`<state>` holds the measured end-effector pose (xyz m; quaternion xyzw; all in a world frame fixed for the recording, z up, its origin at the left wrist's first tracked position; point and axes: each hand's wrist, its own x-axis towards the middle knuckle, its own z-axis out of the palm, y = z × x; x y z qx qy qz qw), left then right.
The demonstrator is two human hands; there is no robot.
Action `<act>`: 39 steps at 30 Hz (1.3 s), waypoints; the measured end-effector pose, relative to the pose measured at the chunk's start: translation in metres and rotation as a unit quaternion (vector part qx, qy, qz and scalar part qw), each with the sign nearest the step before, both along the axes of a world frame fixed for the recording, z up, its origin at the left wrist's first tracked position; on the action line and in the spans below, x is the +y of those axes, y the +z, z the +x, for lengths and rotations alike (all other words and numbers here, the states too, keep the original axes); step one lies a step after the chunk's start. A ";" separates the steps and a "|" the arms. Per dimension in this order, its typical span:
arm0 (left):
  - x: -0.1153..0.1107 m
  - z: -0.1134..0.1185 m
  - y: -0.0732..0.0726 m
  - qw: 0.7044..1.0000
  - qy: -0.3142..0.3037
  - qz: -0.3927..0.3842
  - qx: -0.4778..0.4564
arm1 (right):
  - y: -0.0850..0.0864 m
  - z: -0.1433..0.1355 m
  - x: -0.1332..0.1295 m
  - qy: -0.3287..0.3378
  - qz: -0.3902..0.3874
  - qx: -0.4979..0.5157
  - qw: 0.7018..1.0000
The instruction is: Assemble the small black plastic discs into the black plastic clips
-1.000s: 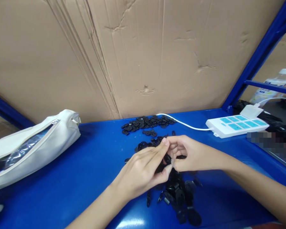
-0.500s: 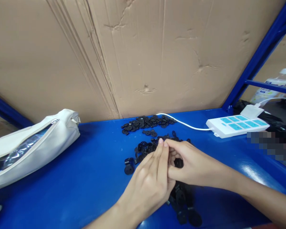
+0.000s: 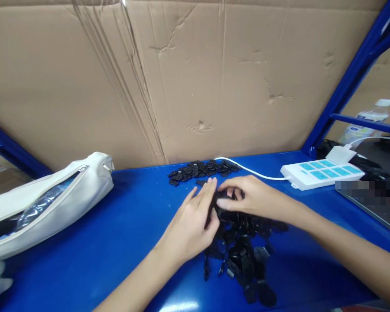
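Many small black parts lie on the blue table in a near pile and a flatter far pile by the cardboard. My left hand is at the left edge of the near pile, its fingers apart and its thumb against the black parts. Just right of it, my right hand curls over the top of the same pile, thumb and fingers around black parts. How many it holds is hidden. The two hands are close together but apart.
On the blue table, an open white bag lies at the left. At the right are a white power strip with a cable, a bottle and blue rack posts. Cardboard stands behind.
My hands have separated from their fingertip contact; the left has moved left and the right has come back over the pile. More of the near pile shows. The view has shifted slightly.
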<state>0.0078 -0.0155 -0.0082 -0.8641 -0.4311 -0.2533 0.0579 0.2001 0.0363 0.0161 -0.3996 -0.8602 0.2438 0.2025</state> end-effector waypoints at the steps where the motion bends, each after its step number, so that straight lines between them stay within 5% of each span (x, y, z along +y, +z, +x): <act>1: 0.003 -0.004 0.002 1.000 0.017 -0.004 -0.004 | 0.001 0.001 0.009 -0.012 0.004 -0.030 0.999; 8: 0.021 -0.023 0.009 0.991 0.116 0.036 -0.062 | -0.008 -0.028 0.071 -0.057 -0.005 -0.145 0.988; 14: 0.022 -0.023 0.004 0.991 0.115 0.026 -0.056 | -0.009 -0.060 0.078 -0.032 -0.051 -0.205 0.977; 19: 0.019 -0.021 0.005 0.993 0.102 0.021 -0.055 | -0.009 -0.046 0.081 -0.046 -0.051 -0.146 0.987; 23: 0.014 -0.017 0.007 0.996 0.075 0.022 -0.053 | -0.003 -0.022 0.067 -0.031 -0.072 -0.037 0.996; 27: 0.007 -0.010 0.006 0.997 0.020 0.013 -0.073 | -0.001 -0.004 0.029 0.054 -0.154 0.079 0.983; 32: 0.003 -0.006 0.002 0.991 -0.103 -0.009 -0.081 | -0.014 0.003 -0.003 0.130 -0.281 0.220 0.925; 39: 0.000 -0.003 0.007 0.984 -0.156 -0.021 -0.078 | -0.018 0.008 -0.003 0.172 -0.378 0.287 0.863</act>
